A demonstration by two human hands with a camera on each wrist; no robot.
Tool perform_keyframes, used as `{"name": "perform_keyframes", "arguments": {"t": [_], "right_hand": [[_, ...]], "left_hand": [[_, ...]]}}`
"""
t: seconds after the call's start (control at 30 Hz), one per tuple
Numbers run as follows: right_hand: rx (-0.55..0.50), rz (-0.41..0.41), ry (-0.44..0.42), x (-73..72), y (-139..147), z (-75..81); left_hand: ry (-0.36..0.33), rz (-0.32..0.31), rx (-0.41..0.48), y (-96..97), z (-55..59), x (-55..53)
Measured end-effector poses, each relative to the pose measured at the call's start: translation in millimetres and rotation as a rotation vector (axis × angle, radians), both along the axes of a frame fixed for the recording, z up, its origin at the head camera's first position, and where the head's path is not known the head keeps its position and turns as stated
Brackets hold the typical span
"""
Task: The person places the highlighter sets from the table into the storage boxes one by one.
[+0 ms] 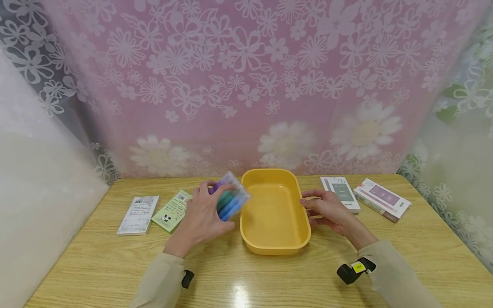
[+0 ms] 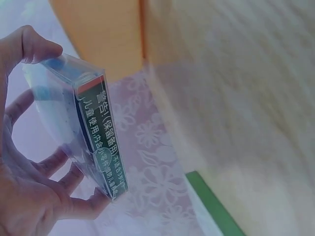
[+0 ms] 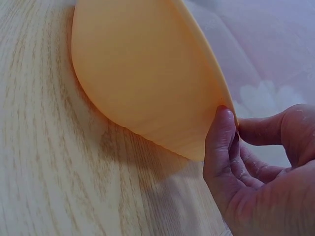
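My left hand [image 1: 204,208] grips a clear plastic box of coloured markers [image 1: 230,198] and holds it tilted in the air, just left of the yellow tray's [image 1: 246,239] rim. In the left wrist view the box [image 2: 93,128] shows its green label edge, with my fingers [image 2: 54,169] curled round it. My right hand [image 1: 311,204] pinches the tray's right rim. The right wrist view shows that hand [image 3: 256,167] with its thumb [image 3: 219,142] against the tray's outer wall [image 3: 142,73]. Nothing lies in the tray.
On the wooden table [image 1: 246,278], left of the tray, lie a white card pack [image 1: 138,214] and a green pack [image 1: 172,210]. Two white boxes [image 1: 340,193] [image 1: 382,199] lie at the right. A flowered curtain [image 1: 246,85] closes the back.
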State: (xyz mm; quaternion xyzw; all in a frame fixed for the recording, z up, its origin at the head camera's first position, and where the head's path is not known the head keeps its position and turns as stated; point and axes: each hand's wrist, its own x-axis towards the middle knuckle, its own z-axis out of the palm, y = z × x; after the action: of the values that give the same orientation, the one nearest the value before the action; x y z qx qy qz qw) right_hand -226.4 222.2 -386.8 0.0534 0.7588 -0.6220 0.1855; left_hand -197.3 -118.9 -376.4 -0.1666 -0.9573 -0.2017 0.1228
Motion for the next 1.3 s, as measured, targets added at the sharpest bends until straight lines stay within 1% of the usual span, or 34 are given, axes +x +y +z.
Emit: {"name": "perform_keyframes", "arguments": {"t": [0.23, 0.37, 0.47, 0.53, 0.7, 0.83, 1.03, 1.3], "right_hand": [[-0.002, 0.005, 0.002, 0.2, -0.7, -0.4], [-0.008, 0.006, -0.003, 1.0, -1.6, -0.2], [-0.005, 0.001, -0.011, 1.2, -1.5, -0.1], [-0.002, -0.003, -0.013, 1.0, -1.3, -0.2], [-0.006, 0.004, -0.011, 0.5, -1.1, 0.0], [-0.007, 0.017, -0.007, 0.6, -0.7, 1.0], [-0.015, 0.038, -0.016, 1.0, 1.3, 1.2], [-0.019, 0.052, -0.005, -0.5, 2.6, 2.0]], "left_hand": [[0.019, -0.074, -0.04, 13.0, 11.5, -0.3], [0.035, -0.116, -0.09, 20.9, 16.9, -0.8], [0.044, -0.158, -0.121, 27.3, 20.9, -1.8], [0.038, -0.187, -0.138, 31.9, 23.5, -2.8], [-0.009, -0.255, -0.178, 44.5, 29.5, -5.7], [-0.047, -0.3, -0.22, 54.6, 31.4, -7.6], [-0.096, -0.346, -0.288, 65.6, 29.5, -8.6], [-0.162, -0.39, -0.339, 78.2, 30.0, -11.2]]}}
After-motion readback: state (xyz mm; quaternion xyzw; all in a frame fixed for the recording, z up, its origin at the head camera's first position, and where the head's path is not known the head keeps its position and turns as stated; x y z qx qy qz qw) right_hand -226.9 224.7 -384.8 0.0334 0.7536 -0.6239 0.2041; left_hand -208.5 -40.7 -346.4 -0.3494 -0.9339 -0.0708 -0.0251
